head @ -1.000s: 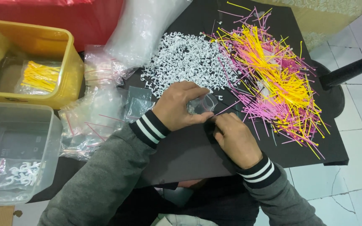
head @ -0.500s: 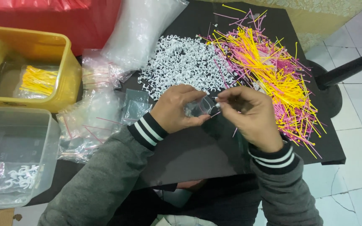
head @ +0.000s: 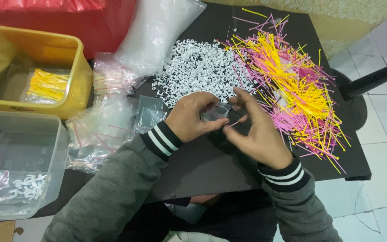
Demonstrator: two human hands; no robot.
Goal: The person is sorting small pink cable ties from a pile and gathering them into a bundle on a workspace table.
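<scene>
The left hand [head: 189, 117] curls its fingers around a small clear bag [head: 215, 110], thumb pressed along the bag's lower edge, holding it just above the black table [head: 211, 166]. The bag's open end seems to face right, toward the other hand, though the clear film makes that hard to judge. The right hand [head: 257, 134] pinches a pink cable tie [head: 234, 123] between thumb and forefinger; the other fingers are spread loosely. The tie's long axis runs roughly left to right with a slight upward tilt, its left tip at the bag. Just beyond the hands lies a heap of white clips [head: 202, 69], and to its right a tangle of yellow and pink ties [head: 296, 85]. Left of the hands are empty clear bags [head: 101, 130], a yellow bin [head: 75, 80] and a clear tub [head: 57, 152].
</scene>
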